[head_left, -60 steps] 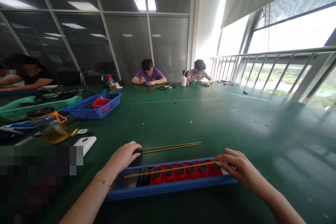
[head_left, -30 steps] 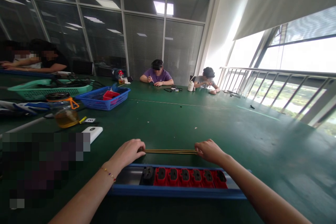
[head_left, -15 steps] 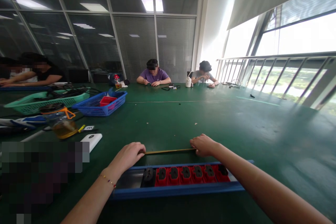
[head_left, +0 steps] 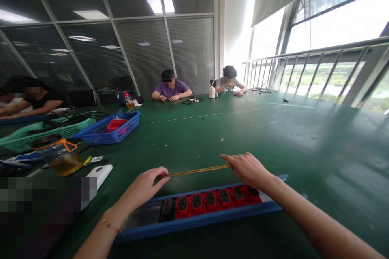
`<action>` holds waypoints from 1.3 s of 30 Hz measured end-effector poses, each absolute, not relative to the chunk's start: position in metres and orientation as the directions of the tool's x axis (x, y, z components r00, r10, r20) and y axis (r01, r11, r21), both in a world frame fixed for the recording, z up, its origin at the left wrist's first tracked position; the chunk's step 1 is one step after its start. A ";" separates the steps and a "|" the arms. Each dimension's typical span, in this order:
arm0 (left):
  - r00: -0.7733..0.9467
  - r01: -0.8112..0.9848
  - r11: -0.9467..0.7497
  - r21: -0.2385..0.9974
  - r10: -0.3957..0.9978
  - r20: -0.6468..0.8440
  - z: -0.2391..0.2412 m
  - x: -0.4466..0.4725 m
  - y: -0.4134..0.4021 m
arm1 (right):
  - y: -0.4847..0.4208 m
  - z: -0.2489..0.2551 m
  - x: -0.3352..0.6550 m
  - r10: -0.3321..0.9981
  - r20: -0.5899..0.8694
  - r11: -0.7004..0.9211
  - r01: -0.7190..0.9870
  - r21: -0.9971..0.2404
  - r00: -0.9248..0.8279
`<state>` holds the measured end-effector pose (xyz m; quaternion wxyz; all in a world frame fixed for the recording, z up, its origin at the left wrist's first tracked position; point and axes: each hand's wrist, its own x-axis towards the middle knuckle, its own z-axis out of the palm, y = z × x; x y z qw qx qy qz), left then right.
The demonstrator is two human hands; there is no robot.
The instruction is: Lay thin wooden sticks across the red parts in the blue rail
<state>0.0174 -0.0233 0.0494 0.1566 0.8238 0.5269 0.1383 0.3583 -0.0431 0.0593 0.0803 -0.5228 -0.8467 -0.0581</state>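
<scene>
My left hand, a thin bracelet on its wrist, pinches the left end of a long, thin brass-coloured strip. The other end is under the fingers of my right hand, whose index finger points out to the left. Two parallel lines show along the strip, so it may be a pair. It spans level between the hands, just beyond a long blue channel-shaped housing. A row of red socket blocks with black centres sits inside, with one black block at its left. My right forearm crosses the housing's right end.
On the left of the green table are a blue basket with a red box, a green basket with cables, a jar of amber liquid and a white power bank. Two people sit across the table; others are far left.
My right hand has turned, its index finger now stretched out, and the strip's right end has risen slightly. A second line now shows along the strip. The whole view has tilted.
</scene>
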 end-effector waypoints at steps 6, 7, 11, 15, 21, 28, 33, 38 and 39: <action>0.387 0.810 -0.334 0.482 0.922 -0.013 0.094 0.036 -0.061 | -0.081 0.071 0.384 0.899 0.219 0.432 0.855 -0.288 -0.380; 0.386 0.814 -0.327 0.480 0.922 -0.026 0.098 0.037 -0.064 | -0.086 0.074 0.386 0.899 0.215 0.435 0.838 -0.329 -0.383; 0.374 0.844 -0.310 0.437 0.925 -0.066 0.099 0.037 -0.067 | -0.100 0.082 0.397 0.887 0.170 0.452 0.734 -0.507 -0.429; 0.378 0.874 -0.325 0.362 0.922 -0.086 0.096 0.035 -0.063 | -0.102 0.077 0.403 0.889 0.135 0.412 0.636 -0.653 -0.438; 0.425 0.878 -0.325 0.351 0.867 -0.259 0.091 0.032 -0.067 | -0.095 0.060 0.401 0.928 0.155 0.367 0.768 -0.525 -0.338; 0.429 0.876 -0.296 0.380 0.839 -0.335 0.086 0.028 -0.069 | -0.094 0.051 0.400 0.925 0.172 0.380 0.817 -0.434 -0.339; 0.441 0.862 -0.286 0.419 0.830 -0.342 0.090 0.030 -0.072 | -0.093 0.049 0.401 0.928 0.152 0.373 0.830 -0.414 -0.341; 0.436 0.866 -0.285 0.410 0.834 -0.340 0.089 0.029 -0.069 | -0.091 0.047 0.403 0.919 0.122 0.387 0.804 -0.452 -0.374; 0.436 0.868 -0.293 0.400 0.834 -0.337 0.089 0.028 -0.068 | -0.090 0.047 0.403 0.917 0.121 0.391 0.799 -0.458 -0.380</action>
